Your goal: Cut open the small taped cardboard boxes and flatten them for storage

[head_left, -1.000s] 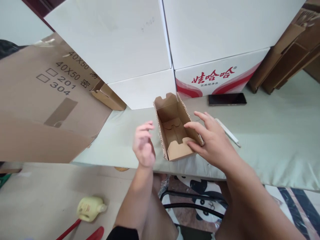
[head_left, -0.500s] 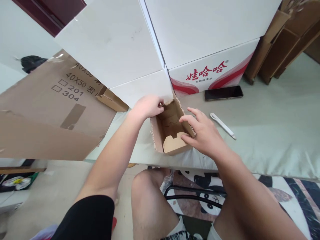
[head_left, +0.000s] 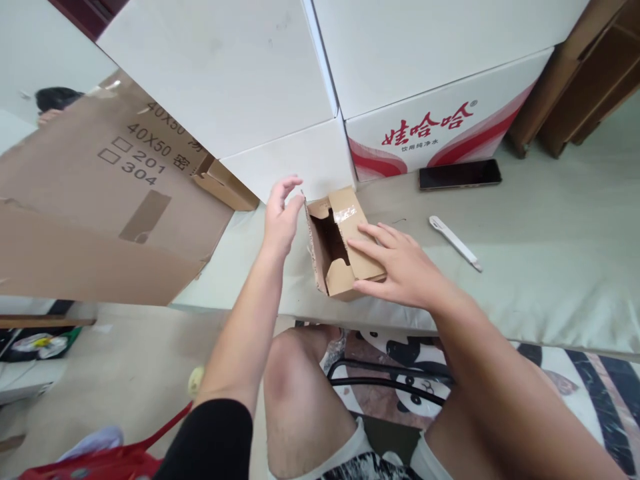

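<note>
A small brown cardboard box (head_left: 342,283) stands in front of me on the pale green cloth. Its right flap (head_left: 361,243), with a strip of clear tape near the far end, lies folded inward over part of the opening. My right hand (head_left: 400,263) rests on that flap with fingers spread. The left flap (head_left: 313,250) stands up, and the dark inside shows between the two. Beside the far left corner is my left hand (head_left: 283,217), fingers apart and holding nothing; its fingertips are close to the left flap's upper edge.
White cartons (head_left: 290,160) are stacked right behind the box. To the right lie a black phone (head_left: 460,175) and a white box cutter (head_left: 455,243). A large brown carton (head_left: 90,200) stands at left, folded cardboard (head_left: 575,87) at far right. A red bag (head_left: 95,463) is at lower left.
The right flap has gone from upright to folded down over the opening, with my right hand on it. My left hand has moved from the box's far inner end to outside its left edge.
</note>
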Available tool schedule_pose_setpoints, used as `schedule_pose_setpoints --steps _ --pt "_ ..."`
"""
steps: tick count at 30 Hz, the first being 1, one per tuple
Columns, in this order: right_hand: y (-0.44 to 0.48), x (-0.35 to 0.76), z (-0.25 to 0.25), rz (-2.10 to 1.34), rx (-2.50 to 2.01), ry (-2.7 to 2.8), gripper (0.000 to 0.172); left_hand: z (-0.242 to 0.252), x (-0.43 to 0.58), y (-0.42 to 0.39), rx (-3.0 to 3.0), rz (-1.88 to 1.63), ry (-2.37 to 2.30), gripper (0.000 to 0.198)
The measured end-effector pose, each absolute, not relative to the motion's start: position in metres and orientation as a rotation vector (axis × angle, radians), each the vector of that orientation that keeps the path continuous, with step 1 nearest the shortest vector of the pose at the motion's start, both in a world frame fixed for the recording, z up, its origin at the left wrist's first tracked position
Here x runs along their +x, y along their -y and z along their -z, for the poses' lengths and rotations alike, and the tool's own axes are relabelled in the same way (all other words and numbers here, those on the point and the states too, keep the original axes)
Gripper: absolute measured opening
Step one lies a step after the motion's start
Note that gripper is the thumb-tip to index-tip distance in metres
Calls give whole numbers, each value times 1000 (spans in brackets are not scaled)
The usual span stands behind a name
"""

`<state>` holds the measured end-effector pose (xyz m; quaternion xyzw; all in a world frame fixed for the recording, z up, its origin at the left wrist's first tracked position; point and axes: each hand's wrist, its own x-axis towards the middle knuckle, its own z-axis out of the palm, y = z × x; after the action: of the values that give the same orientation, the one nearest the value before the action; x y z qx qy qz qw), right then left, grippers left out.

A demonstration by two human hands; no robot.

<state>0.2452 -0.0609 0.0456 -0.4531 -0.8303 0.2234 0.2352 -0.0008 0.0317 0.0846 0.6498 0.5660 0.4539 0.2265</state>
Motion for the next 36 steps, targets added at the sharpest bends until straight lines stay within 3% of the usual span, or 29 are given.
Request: schedule_pose_setpoints --steps 7,25,32,36 --pt "59 244 -39 -564 -1174 2234 60 -17 6 18 1610 -1231 -1330 64" --pt "70 223 -53 -556 -1212 2239 59 5 11 37 1732 -1351 -1250 49" --pt "67 226 -54 -584 -1183 2279 51 32 5 55 1847 -1378 -1095 66" --pt "68 227 -54 -610 -1149 2252 72 35 3 49 1748 -1386 -1135 66"
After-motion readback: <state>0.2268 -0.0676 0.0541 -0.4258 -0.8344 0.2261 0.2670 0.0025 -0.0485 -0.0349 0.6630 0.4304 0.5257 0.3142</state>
